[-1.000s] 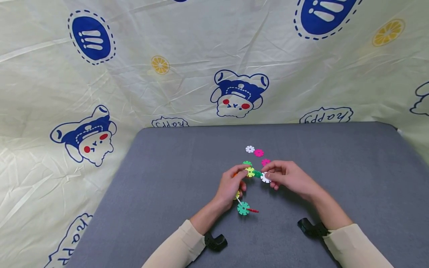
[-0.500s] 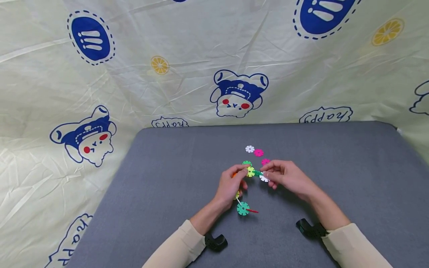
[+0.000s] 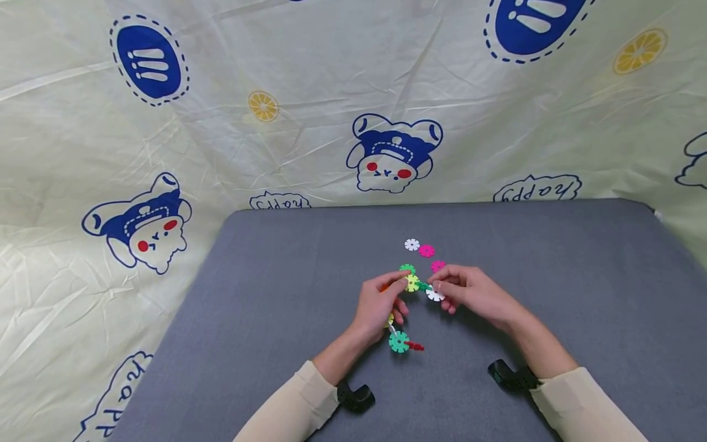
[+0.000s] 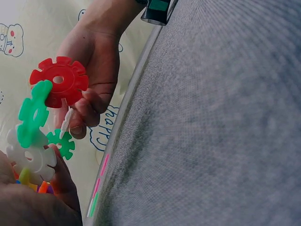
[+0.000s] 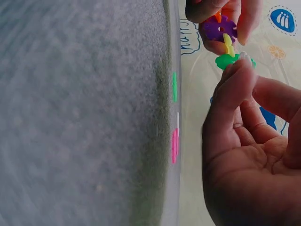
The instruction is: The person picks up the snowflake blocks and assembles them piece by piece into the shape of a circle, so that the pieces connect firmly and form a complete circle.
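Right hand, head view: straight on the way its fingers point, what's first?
Past the white disc it pinches, the right hand would likely meet the green disc first, seen nearly edge-on, with the yellow disc that the left hand holds just beyond. Exact depth is unclear.

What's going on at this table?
A person's left hand holds a chain of notched discs, and the right hand pinches a white disc at the green disc on one end. I can't tell if they are joined. The other end has a teal disc and a red disc. Two pink discs lie beyond on the grey table, with another white one and another green one.
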`<state>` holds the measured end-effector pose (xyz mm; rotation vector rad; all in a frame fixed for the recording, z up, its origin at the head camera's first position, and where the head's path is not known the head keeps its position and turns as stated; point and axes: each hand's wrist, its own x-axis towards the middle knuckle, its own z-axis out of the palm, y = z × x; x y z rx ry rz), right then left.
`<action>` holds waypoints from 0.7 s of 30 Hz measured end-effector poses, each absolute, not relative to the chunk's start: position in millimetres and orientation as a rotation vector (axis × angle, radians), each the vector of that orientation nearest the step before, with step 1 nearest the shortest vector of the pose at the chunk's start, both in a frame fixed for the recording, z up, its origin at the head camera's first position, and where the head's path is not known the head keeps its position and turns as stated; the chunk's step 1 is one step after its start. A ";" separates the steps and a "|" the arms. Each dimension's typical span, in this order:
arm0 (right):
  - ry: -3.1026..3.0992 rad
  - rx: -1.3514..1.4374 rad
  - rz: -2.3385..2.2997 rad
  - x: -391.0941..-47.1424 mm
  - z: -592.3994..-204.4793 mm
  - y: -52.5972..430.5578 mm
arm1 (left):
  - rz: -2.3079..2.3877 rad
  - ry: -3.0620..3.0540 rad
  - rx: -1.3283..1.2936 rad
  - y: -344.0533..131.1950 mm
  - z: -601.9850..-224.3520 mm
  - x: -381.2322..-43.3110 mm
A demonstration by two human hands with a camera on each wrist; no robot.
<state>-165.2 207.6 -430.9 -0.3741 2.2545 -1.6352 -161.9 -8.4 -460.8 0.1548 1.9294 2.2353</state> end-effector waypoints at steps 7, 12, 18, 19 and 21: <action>2.423 -0.393 -1.546 -168.3 -430.8 221.4 | 2.259 1.890 0.105 -6.6 -462.2 -160.9; 2.558 -0.395 -1.432 -176.2 -431.2 227.8 | 2.271 1.901 0.078 -5.2 -463.9 -163.3; 2.757 -0.430 -1.229 -190.1 -434.3 229.7 | 2.285 1.885 0.015 -5.2 -462.3 -165.2; 2.788 -0.439 -1.184 -192.9 -435.1 229.2 | 2.288 1.885 0.009 -5.5 -462.1 -165.5; 2.827 -0.463 -1.091 -198.4 -436.8 227.9 | 2.290 1.889 0.010 -6.6 -462.1 -166.0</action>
